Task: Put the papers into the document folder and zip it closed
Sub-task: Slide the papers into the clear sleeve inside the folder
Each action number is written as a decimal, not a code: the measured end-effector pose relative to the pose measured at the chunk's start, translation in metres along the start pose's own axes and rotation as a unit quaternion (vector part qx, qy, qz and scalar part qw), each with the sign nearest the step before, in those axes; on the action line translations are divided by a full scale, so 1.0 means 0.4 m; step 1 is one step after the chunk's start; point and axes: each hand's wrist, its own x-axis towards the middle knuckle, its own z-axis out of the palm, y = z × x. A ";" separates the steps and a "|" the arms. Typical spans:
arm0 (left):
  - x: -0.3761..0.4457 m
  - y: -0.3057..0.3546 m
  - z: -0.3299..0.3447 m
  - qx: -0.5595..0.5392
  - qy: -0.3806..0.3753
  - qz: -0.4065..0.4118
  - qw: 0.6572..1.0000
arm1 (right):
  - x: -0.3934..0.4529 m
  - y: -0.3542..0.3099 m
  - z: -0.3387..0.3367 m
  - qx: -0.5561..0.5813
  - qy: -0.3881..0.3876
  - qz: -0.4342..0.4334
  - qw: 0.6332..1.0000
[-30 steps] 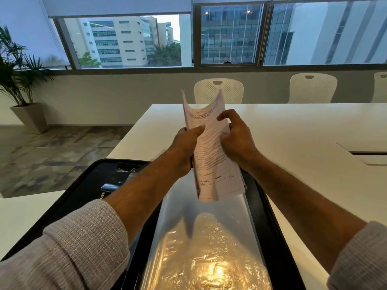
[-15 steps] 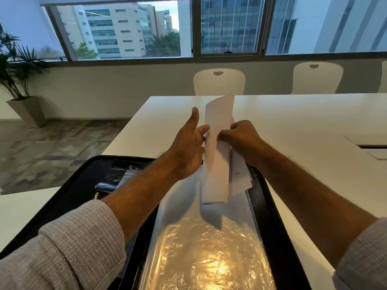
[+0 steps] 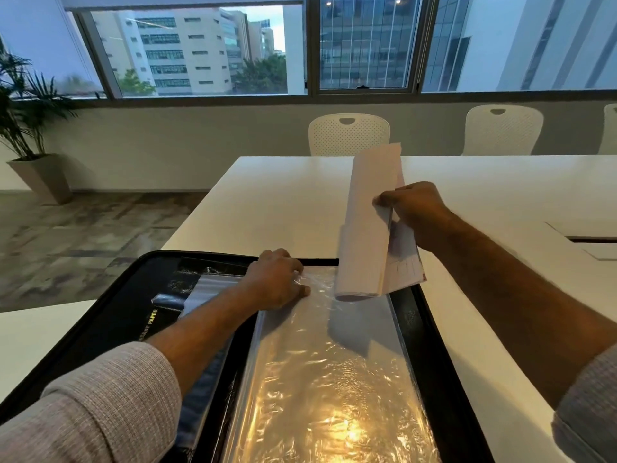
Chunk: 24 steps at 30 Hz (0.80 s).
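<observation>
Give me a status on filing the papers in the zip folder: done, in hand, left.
Done: the black document folder lies unzipped and open on the white table.
In hand: the right hand grips the curled papers above the clear plastic sleeve, while the left hand rests on the sleeve's top edge.
Left: slide the papers in, close the folder and zip it shut.

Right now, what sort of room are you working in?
Most likely an office meeting room, several floors up. A long white table has matching white chairs along its far side, a wide window looks onto office blocks, and a potted plant stands in the corner.
</observation>
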 end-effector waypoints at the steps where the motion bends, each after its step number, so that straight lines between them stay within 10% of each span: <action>1: 0.001 0.001 -0.001 -0.004 0.006 -0.001 1.000 | 0.001 -0.003 -0.001 0.002 0.007 0.002 1.000; 19: 0.054 0.017 0.020 -0.162 0.016 -0.049 0.985 | 0.055 -0.029 -0.018 0.048 0.053 0.073 0.995; 24: 0.069 0.024 -0.017 -0.348 -0.068 -0.033 0.934 | 0.086 -0.059 0.010 0.066 0.049 0.096 0.992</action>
